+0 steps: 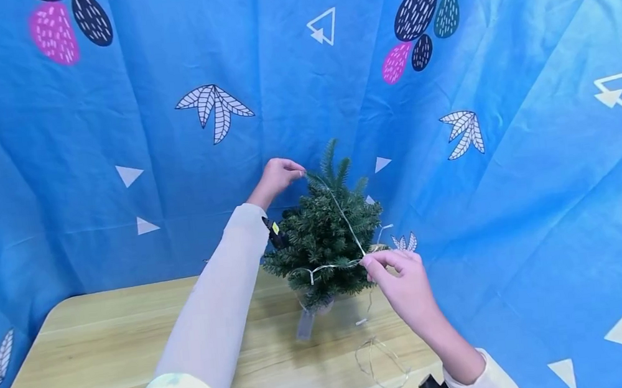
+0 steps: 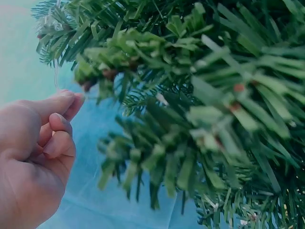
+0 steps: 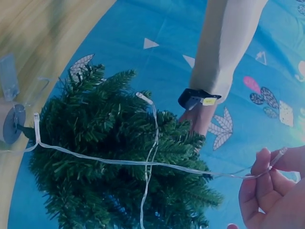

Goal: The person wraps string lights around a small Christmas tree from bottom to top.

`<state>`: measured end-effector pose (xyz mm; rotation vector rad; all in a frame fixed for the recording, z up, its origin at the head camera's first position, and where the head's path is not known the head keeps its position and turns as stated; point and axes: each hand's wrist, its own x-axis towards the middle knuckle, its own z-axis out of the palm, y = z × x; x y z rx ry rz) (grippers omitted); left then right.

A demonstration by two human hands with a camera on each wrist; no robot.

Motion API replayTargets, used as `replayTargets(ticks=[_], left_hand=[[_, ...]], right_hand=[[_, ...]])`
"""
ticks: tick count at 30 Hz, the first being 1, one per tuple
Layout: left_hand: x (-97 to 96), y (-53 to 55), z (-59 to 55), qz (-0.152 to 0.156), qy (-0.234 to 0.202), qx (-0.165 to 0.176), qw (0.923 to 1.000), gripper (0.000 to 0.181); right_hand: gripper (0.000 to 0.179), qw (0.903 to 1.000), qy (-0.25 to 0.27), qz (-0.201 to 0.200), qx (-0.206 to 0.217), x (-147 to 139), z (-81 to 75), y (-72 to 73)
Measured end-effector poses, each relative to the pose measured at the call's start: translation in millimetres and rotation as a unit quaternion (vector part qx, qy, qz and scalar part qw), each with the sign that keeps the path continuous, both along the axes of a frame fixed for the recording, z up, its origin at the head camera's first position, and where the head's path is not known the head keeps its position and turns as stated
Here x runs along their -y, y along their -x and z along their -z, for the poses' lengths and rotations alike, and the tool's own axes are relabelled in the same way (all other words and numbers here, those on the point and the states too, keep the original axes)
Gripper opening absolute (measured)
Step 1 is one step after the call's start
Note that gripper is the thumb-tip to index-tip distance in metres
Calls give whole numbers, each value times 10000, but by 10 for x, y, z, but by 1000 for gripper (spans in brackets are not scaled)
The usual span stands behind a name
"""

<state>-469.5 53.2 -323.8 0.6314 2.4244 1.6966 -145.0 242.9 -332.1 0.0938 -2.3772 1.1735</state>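
Observation:
A small green artificial Christmas tree [image 1: 323, 233] stands on the table, and a string of fairy lights [image 3: 95, 158] runs across its branches. Beside the treetop, my left hand [image 1: 280, 177] pinches the thin clear wire between thumb and fingertips; the left wrist view shows this hand [image 2: 35, 148] just off the needles. My right hand [image 1: 403, 279] is at the tree's near right side and pinches another stretch of the string. From the right wrist view, a small clear bulb [image 3: 282, 151] sticks out by the thumb of that hand [image 3: 274, 191]. Wire spans between both hands.
A loose loop of wire [image 1: 385, 380] lies on the wooden table [image 1: 134, 342] in front of the tree. Near the tree's base is a clear, flat piece [image 1: 304, 324], its kind unclear. A patterned blue cloth [image 1: 163, 58] hangs behind the table and along its right side.

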Motion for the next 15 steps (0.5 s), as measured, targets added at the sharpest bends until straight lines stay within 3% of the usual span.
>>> replayTargets(ticks=[9,15], left_hand=[[-34,-58,-19,-234,-843,148,9961,24],[-23,-95,-19,-296,-1086,265,9933,26]], right_hand=[[20,9984,313,354,-318,82,-46,-15],[24,9987,294,262,-318,134,-48,-53]])
